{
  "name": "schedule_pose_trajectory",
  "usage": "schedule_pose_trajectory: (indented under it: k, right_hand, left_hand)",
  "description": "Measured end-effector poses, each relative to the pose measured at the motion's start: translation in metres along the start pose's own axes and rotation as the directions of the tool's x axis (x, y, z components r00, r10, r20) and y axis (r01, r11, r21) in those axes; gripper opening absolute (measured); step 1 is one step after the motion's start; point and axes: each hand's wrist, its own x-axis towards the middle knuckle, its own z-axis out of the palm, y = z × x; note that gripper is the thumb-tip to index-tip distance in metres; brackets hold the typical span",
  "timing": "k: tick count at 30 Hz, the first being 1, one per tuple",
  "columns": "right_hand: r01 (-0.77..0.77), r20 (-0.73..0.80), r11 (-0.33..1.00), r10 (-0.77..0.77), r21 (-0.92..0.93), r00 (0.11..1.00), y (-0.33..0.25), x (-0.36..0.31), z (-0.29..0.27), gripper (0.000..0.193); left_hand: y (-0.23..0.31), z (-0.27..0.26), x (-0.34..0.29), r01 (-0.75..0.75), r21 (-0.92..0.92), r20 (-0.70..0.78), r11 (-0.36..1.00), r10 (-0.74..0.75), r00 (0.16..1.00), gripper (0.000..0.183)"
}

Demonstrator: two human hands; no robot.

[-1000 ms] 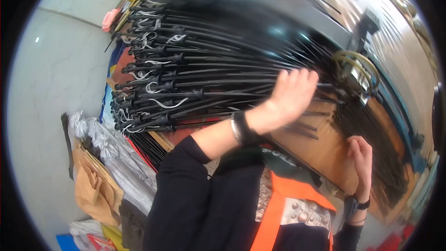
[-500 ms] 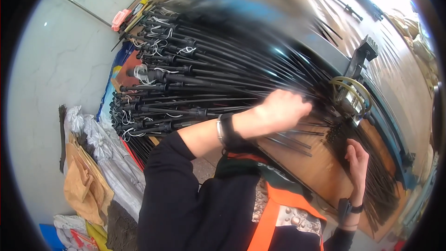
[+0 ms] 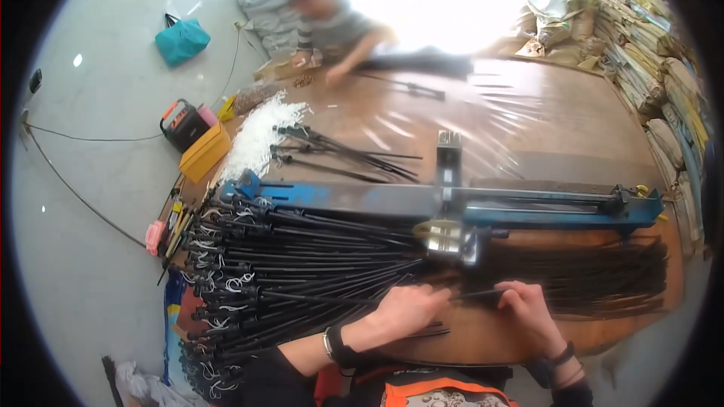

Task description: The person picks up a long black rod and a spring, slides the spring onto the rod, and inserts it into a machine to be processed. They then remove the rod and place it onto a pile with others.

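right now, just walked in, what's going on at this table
A person's left hand and right hand appear to hold one thin black rod between them. To their left lies a fan of black rods with white loops at the far-left ends; to the right, a pile of dark rods. A blue metal rig stands beyond them on the table. Another person, blurred, is across from it.

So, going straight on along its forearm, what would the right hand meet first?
The right hand would likely meet the pile of dark rods; depth is unclear, so it might pass above.
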Motion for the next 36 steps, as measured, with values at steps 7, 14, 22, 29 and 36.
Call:
schedule_pose_trajectory:
  k: [7,14,22,29,36]
  right_hand:
    - [0.513,0.208,0.594,-0.506,-0.619,0.837,0.015,-0.009,-0.027,0.058]
    - [0.604,0.17,0.58,-0.629,-0.547,0.759,0.093,0.048,-0.109,0.072]
    - [0.207,-0.251,0.604,-0.584,-0.769,0.772,0.12,-0.015,-0.269,0.071]
    - [0.17,-0.33,0.726,-0.492,-0.667,0.806,0.116,0.012,-0.31,0.059]
    - [0.404,-0.231,0.514,-0.788,-0.756,0.57,0.097,0.047,-0.263,0.051]
  left_hand:
    - [0.01,-0.025,0.052,-0.018,0.013,0.411,1.0,0.011,0.911,0.032]
    - [0.042,0.04,0.166,0.043,-0.118,0.413,0.992,0.01,0.911,0.032]
    - [0.102,0.027,0.282,-0.471,0.057,0.082,0.88,0.467,0.881,0.018]
    - [0.107,0.032,0.329,-0.566,0.149,-0.053,0.811,0.578,0.814,0.024]
    - [0.107,0.025,0.319,-0.465,0.092,0.064,0.88,0.461,0.885,0.028]
